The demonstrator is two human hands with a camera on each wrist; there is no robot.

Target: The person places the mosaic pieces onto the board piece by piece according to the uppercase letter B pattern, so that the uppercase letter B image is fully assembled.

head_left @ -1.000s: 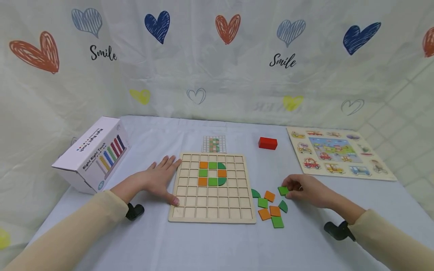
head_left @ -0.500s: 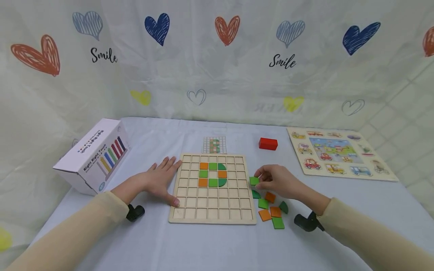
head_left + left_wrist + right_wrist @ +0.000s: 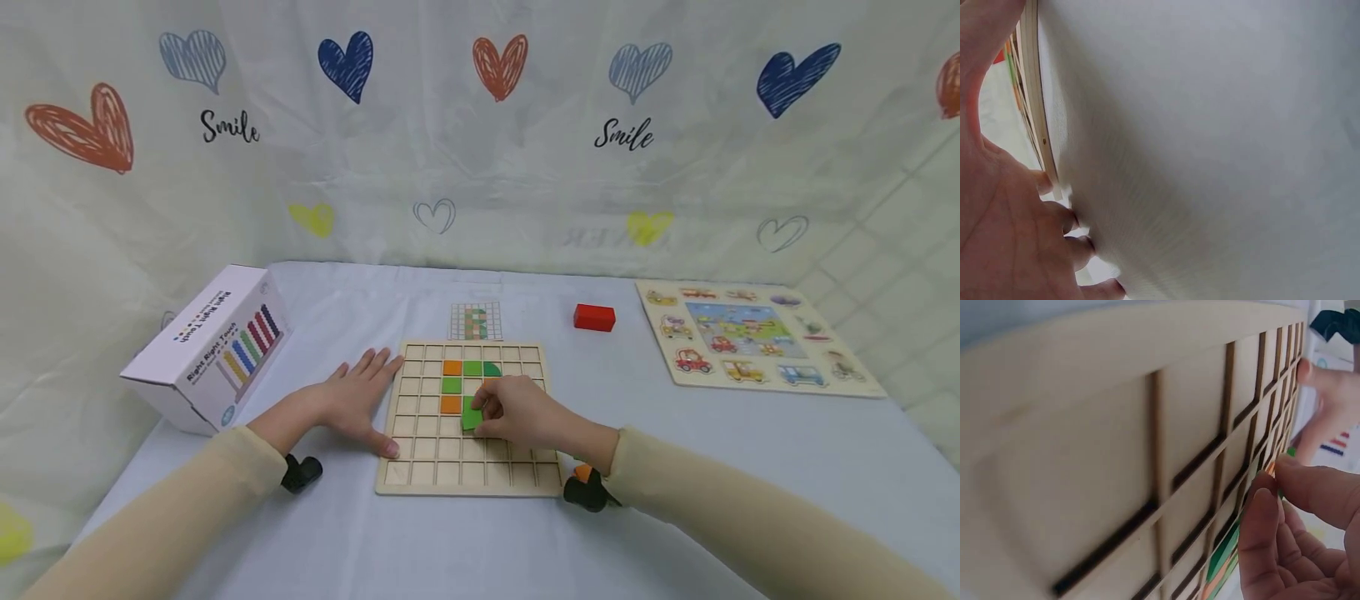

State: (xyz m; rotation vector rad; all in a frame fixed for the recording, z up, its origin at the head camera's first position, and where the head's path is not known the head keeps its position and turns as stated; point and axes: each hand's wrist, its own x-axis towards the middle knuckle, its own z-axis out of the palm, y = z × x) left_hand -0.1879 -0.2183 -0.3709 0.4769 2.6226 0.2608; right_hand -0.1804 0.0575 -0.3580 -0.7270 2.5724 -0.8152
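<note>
A wooden grid board [image 3: 424,474] lies on the table, with orange and green tiles set in its upper-middle cells. My right hand [image 3: 521,414] is over the board and pinches a green square tile [image 3: 470,420] between thumb and fingers, just below the placed tiles. The hand covers some of those tiles. In the right wrist view the thumb and fingertips [image 3: 1261,506] meet near the board's surface, the held tile mostly hidden. My left hand [image 3: 351,406] lies spread at the board's left edge, thumb and fingertips touching it. The left wrist view shows its palm [image 3: 1004,225] beside the board's edge.
A small printed pattern card [image 3: 476,321] lies behind the board. A red block [image 3: 594,317] sits to its right, and a vehicle picture puzzle [image 3: 757,337] farther right. A white box [image 3: 206,350] stands at left. The right forearm mostly hides loose tiles; one orange tile [image 3: 583,472] peeks out.
My right hand has carried the green square tile leftward from the loose tiles right of the board to over the board's middle. My left hand stays in place.
</note>
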